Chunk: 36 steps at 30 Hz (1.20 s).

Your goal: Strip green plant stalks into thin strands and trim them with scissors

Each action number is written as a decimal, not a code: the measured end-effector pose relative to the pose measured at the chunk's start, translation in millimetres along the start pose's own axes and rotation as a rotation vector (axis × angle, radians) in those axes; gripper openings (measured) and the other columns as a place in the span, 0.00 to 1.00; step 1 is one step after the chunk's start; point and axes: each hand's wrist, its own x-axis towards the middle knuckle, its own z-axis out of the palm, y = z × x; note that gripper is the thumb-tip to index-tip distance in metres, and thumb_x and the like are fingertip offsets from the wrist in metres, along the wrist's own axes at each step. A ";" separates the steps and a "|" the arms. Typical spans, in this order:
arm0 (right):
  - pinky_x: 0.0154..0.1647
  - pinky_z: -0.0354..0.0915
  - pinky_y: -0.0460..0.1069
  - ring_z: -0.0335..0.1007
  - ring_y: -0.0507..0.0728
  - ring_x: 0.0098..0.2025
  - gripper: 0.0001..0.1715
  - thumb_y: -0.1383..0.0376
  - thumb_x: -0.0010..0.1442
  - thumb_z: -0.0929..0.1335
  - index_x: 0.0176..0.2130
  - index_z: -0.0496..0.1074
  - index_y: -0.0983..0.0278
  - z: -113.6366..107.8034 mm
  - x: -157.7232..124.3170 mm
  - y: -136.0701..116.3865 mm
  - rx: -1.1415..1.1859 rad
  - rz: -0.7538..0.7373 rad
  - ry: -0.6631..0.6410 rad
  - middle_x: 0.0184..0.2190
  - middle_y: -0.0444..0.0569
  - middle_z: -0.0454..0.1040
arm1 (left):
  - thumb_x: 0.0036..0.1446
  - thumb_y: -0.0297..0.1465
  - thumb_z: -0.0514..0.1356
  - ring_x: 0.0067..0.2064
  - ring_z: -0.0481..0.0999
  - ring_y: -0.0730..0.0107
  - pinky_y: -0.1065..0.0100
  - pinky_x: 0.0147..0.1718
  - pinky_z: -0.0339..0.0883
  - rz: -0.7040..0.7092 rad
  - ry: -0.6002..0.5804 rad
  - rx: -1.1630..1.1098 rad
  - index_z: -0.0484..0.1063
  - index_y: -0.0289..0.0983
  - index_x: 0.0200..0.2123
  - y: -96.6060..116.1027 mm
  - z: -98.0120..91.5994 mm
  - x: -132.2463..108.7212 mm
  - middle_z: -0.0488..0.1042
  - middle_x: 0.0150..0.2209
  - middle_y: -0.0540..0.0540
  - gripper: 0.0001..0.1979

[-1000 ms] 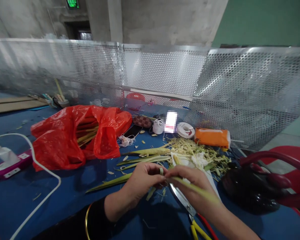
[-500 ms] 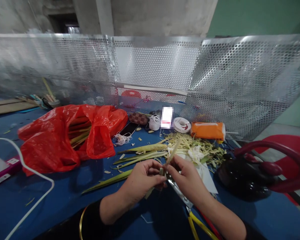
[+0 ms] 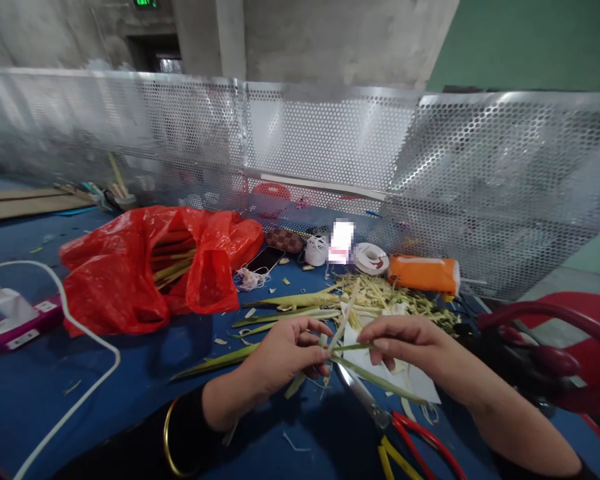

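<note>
My left hand [image 3: 294,352] pinches a small bundle of crossing green leaf strips [image 3: 380,381] over the middle of the table. One pale strip [image 3: 348,312] sticks up from the bundle and another slants down to the right. My right hand [image 3: 414,343] holds the end of a short green strip [image 3: 355,346] between thumb and fingers. Below the hands lie scissors [image 3: 377,415] with one red and one yellow handle, blades partly behind the strips. Long green leaves [image 3: 215,361] rest to the left of my hands.
A red plastic bag [image 3: 125,280] of stalks stands left. A white cable [image 3: 93,333] runs from a purple power strip [image 3: 25,327]. Behind are a tape roll [image 3: 371,259], an orange packet [image 3: 424,273] and leaf scraps [image 3: 430,307]; a dark kettle [image 3: 510,360] stands right.
My right hand has moved right from the left hand, drawing out a green strip. More strips show between the hands, and the scissors' red handle is now uncovered. The view has shifted slightly.
</note>
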 end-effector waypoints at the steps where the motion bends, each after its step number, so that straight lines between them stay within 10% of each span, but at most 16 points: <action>1: 0.30 0.69 0.50 0.72 0.54 0.27 0.12 0.60 0.57 0.68 0.38 0.79 0.63 -0.9 -1.7 -0.6 0.095 0.021 -0.034 0.28 0.50 0.78 | 0.45 0.30 0.66 0.25 0.75 0.73 0.73 0.24 0.66 0.001 0.000 0.001 0.69 0.34 0.38 0.4 0.2 -0.2 0.71 0.23 0.53 0.15; 6: 0.35 0.71 0.52 0.75 0.56 0.30 0.12 0.63 0.51 0.73 0.38 0.79 0.63 10.4 -0.8 -1.2 0.346 0.119 0.005 0.32 0.52 0.80 | 0.45 0.31 0.65 0.25 0.74 0.73 0.74 0.22 0.65 0.001 -0.009 0.009 0.69 0.35 0.38 -1.1 0.1 -0.3 0.72 0.23 0.52 0.15; 14: 0.43 0.66 0.52 0.73 0.56 0.38 0.06 0.61 0.53 0.72 0.32 0.77 0.60 36.9 9.6 7.2 0.224 -0.169 0.406 0.32 0.47 0.77 | 0.46 0.29 0.63 0.25 0.74 0.72 0.73 0.22 0.65 -0.001 -0.045 0.031 0.68 0.34 0.38 -5.3 1.4 1.6 0.73 0.23 0.51 0.14; 19: 0.34 0.64 0.49 0.68 0.53 0.27 0.13 0.57 0.60 0.66 0.30 0.70 0.63 43.5 10.2 1.8 0.216 -0.082 0.350 0.21 0.42 0.70 | 0.45 0.30 0.64 0.25 0.74 0.72 0.73 0.22 0.65 -0.007 -0.037 0.015 0.68 0.34 0.38 -3.2 3.4 -0.3 0.73 0.24 0.50 0.15; 25: 0.34 0.58 0.49 0.63 0.54 0.30 0.16 0.60 0.56 0.66 0.20 0.69 0.63 27.4 6.1 -6.6 -0.263 -0.024 0.150 0.24 0.44 0.66 | 0.47 0.30 0.64 0.25 0.75 0.73 0.73 0.23 0.66 0.017 -0.047 0.003 0.68 0.34 0.41 -9.0 0.7 2.1 0.72 0.24 0.51 0.17; 36: 0.40 0.59 0.52 0.65 0.56 0.35 0.15 0.62 0.54 0.65 0.19 0.69 0.63 22.9 8.8 0.2 -0.303 0.055 -0.076 0.26 0.46 0.66 | 0.46 0.27 0.63 0.25 0.74 0.74 0.73 0.24 0.66 0.002 -0.047 0.016 0.66 0.33 0.43 -5.8 2.8 2.0 0.72 0.24 0.53 0.18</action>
